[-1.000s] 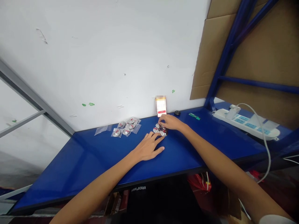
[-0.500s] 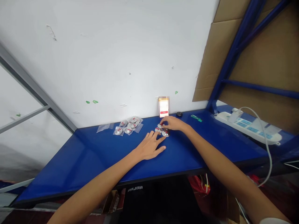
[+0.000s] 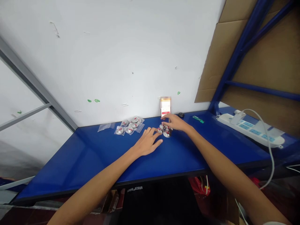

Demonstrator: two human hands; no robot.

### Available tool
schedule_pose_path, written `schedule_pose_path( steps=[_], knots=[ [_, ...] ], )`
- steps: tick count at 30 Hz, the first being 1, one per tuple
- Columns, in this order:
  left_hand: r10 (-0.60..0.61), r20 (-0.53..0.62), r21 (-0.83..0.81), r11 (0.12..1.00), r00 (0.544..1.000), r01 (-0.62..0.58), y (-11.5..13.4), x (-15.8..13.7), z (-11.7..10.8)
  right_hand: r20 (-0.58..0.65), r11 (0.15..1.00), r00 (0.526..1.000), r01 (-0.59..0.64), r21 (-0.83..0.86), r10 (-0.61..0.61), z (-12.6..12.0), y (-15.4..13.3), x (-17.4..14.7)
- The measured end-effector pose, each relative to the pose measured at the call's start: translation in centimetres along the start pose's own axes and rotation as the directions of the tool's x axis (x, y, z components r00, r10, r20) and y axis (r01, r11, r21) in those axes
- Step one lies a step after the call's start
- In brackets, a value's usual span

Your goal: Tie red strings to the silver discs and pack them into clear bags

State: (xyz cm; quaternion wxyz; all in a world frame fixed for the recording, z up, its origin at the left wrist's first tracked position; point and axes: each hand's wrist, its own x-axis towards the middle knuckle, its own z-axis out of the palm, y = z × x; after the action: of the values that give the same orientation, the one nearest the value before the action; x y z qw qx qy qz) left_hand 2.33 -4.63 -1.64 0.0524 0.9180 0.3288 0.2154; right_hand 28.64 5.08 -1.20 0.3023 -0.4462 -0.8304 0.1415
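Observation:
Several round silver discs with red marks lie in a small cluster on the blue table, one of them a shiny disc (image 3: 167, 134) at the near side. My left hand (image 3: 146, 142) rests palm down on the tabletop to the left of them. Its fingers are spread, and the fingertips reach the cluster's left edge. From the right, my right hand (image 3: 176, 122) hovers over the far side of the cluster. Its thumb and index finger are curved and apart, with no disc visible between them. The hand partly hides the discs under it.
Farther left lie bagged silver discs (image 3: 129, 129) and a flat clear plastic bag (image 3: 106, 126). A lit phone (image 3: 166, 106) leans on the wall behind my hands. A small black object (image 3: 181, 114), a green item (image 3: 198, 119) and a white power strip (image 3: 252, 129) are on the right.
My left hand has drawn back slightly to the left, off the nearest discs. My right hand has lifted a little, its thumb and index finger wider apart. The view has shifted slightly.

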Motion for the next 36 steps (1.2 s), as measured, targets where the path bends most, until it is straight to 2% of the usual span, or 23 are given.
schedule_pose_path(
  steps=[3,5,7,9,12,15,17,20,21,23,25,26,28,30,31,33,36],
  knots=[
    [-0.098,-0.107,-0.143,0.986,0.989,0.083,-1.2,0.2,-0.6,-0.044,0.957,0.999,-0.011,0.289,0.025,-0.3,-1.9,-0.1],
    [-0.168,-0.141,-0.271,0.954,0.976,0.125,-1.5,0.3,-0.8,-0.019,0.830,1.000,-0.002,0.557,0.015,-0.4,-3.5,-0.3],
    [-0.225,-0.132,-0.405,0.901,0.965,0.155,-1.4,0.4,-0.9,-0.001,0.654,1.000,-0.001,0.756,0.003,-0.1,-5.2,-0.6],
    [-0.265,-0.086,-0.517,0.836,0.960,0.184,-1.0,0.5,-0.6,0.003,0.525,1.000,0.004,0.851,-0.012,0.7,-6.5,-0.8],
    [-0.342,-0.053,-0.614,0.752,0.938,0.240,-1.1,0.7,0.2,-0.001,0.470,0.999,-0.020,0.883,0.046,2.5,-7.6,-0.8],
    [-0.437,-0.075,-0.695,0.667,0.896,0.267,-2.4,0.9,0.8,-0.048,0.486,0.988,-0.030,0.873,0.148,3.7,-7.5,-0.6],
    [-0.482,-0.068,-0.742,0.609,0.873,0.278,-3.8,1.1,0.4,-0.066,0.496,0.981,-0.035,0.868,0.185,3.9,-7.0,-0.4],
    [-0.571,-0.108,-0.748,0.586,0.814,0.313,-6.8,1.0,-2.0,-0.074,0.512,0.972,-0.052,0.858,0.224,3.5,-6.0,-0.2],
    [-0.614,-0.169,-0.720,0.611,0.771,0.329,-8.1,0.7,-3.2,-0.083,0.531,0.968,-0.057,0.846,0.238,3.4,-5.6,-0.1],
    [-0.653,-0.319,-0.580,0.708,0.687,0.403,-11.2,-0.4,-6.0,-0.113,0.592,0.960,-0.062,0.804,0.254,3.2,-4.7,0.0],
    [-0.622,-0.444,-0.362,0.783,0.645,0.506,-14.8,-2.4,-8.8,-0.141,0.657,0.956,-0.065,0.751,0.256,3.1,-3.9,0.2],
    [-0.617,-0.477,-0.270,0.780,0.626,0.564,-16.6,-3.7,-10.0,-0.148,0.686,0.956,-0.069,0.724,0.252,3.2,-3.5,0.3],
    [-0.670,-0.472,-0.201,0.714,0.572,0.671,-20.0,-6.3,-11.8,-0.144,0.734,0.958,-0.089,0.673,0.248,3.3,-3.0,0.3],
    [-0.732,-0.422,-0.133,0.633,0.535,0.762,-22.8,-8.5,-12.5,-0.125,0.769,0.962,-0.111,0.629,0.241,3.6,-2.9,0.2],
    [-0.739,-0.416,-0.064,0.605,0.530,0.794,-23.8,-9.3,-12.5,-0.112,0.781,0.966,-0.116,0.614,0.231,3.7,-3.0,0.2],
    [-0.731,-0.403,0.044,0.585,0.551,0.810,-25.1,-10.4,-12.1,-0.095,0.799,0.974,-0.112,0.591,0.206,4.0,-3.3,0.0],
    [-0.707,-0.457,0.120,0.552,0.539,0.825,-25.8,-10.9,-11.1,-0.093,0.831,0.981,-0.091,0.549,0.169,4.2,-3.9,-0.2]
  ],
)
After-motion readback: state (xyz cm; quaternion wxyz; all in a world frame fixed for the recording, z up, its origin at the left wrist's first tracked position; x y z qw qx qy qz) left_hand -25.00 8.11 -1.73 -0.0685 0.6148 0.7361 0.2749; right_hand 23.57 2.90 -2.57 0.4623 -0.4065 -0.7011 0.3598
